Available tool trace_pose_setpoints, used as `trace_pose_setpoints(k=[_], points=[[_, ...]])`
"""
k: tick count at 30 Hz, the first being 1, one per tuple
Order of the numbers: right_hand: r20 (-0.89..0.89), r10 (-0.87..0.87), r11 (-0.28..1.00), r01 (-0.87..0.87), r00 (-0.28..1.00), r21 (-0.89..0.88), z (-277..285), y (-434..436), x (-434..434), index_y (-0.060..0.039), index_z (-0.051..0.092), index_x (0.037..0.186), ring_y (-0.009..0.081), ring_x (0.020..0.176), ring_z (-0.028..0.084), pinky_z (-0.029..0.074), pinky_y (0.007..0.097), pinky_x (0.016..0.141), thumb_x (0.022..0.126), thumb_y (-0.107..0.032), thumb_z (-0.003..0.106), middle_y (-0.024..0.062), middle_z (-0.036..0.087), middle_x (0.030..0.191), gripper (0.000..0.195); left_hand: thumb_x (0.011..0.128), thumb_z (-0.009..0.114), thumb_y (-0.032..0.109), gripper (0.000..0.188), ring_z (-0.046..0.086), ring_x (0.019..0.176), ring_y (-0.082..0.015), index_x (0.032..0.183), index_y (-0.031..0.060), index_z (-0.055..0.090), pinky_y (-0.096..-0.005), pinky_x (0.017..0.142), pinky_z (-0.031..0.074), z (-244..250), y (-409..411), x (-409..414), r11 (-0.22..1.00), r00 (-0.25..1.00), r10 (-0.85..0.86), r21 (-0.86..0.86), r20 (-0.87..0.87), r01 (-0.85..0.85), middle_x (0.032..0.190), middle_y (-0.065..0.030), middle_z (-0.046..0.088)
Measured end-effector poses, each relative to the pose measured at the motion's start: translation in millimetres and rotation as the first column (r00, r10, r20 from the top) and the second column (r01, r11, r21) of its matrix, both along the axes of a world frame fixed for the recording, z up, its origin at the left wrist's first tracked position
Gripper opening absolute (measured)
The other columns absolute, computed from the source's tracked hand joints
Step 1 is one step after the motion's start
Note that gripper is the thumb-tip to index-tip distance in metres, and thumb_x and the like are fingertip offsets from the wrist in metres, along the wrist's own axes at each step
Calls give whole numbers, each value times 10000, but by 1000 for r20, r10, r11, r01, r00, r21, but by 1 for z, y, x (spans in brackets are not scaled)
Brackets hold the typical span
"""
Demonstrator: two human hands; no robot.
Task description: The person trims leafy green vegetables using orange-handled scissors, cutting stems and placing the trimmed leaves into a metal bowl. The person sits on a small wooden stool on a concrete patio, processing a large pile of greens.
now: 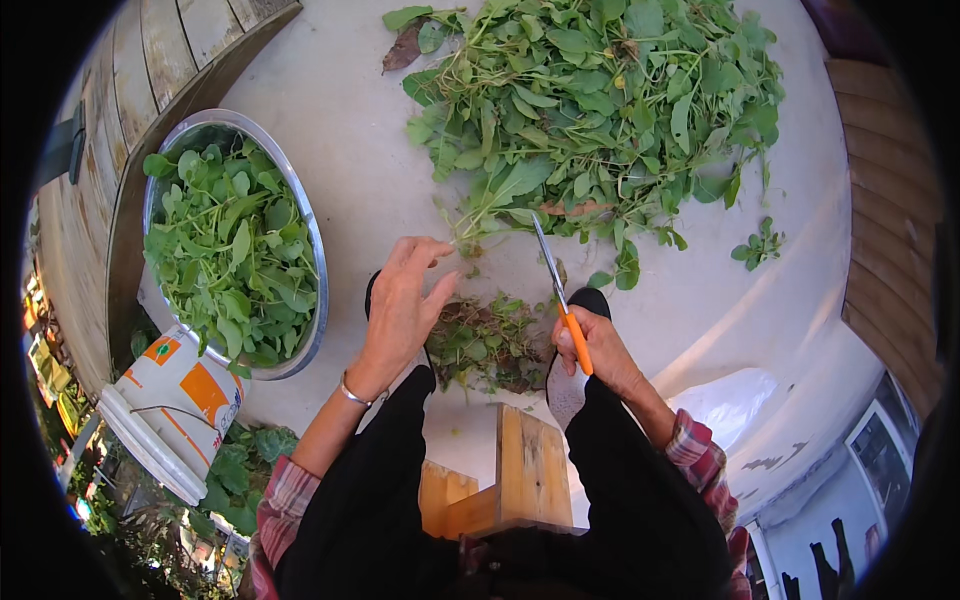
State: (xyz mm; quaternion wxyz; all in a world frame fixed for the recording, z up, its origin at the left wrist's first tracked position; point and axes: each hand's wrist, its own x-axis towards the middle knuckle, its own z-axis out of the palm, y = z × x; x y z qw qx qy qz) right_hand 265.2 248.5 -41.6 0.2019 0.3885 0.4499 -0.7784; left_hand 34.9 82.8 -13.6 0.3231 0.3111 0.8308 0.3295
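My left hand (pixel 409 296) reaches over the floor with thumb and fingers apart. Its fingertips are at the root end of a leafy stem (pixel 487 208), and I see nothing gripped between them. In my right hand (pixel 600 345) is a pair of orange-handled scissors (pixel 576 337), seen edge-on, with the blades pointing away from me. Beyond both hands spreads a large heap of uprooted leafy greens (pixel 585 112). Between my shoes lies a smaller pile of trimmed roots and wilted leaves (pixel 487 341). Leafy greens (pixel 232 247) fill a metal basin (pixel 319 300) on the left.
A white and orange plastic bucket (pixel 176 409) lies tilted below the basin. Wooden boards (pixel 150 67) edge the left side. A wooden stool (pixel 532 465) is between my legs. Clear plastic (pixel 720 405) lies at right, near a loose sprig (pixel 759 245) on the pale floor (pixel 337 82).
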Motion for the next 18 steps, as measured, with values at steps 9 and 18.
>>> trace_pose_setpoints(k=[9, 18], points=[[37, 59, 998, -59, 998, 0, 2, 1, 3, -25, 509, 885, 111, 505, 520, 453, 253, 489, 917, -251, 616, 25, 508, 678, 252, 834, 695, 115, 182, 571, 655, -168, 964, 12, 620, -301, 645, 463, -66, 28, -9, 997, 999, 10, -78, -30, -12, 783, -77, 609], [34, 13, 1000, -13, 999, -7, -1, 5, 12, -21, 521, 907, 117, 500, 521, 460, 256, 498, 915, -225, 613, 28, 514, 675, 224, 935, 595, 123, 119, 518, 715, -65, 894, 12, 610, -209, 677, 418, -5, -8, -11, 930, 774, 363, -149, 519, -336, 779, -23, 626]])
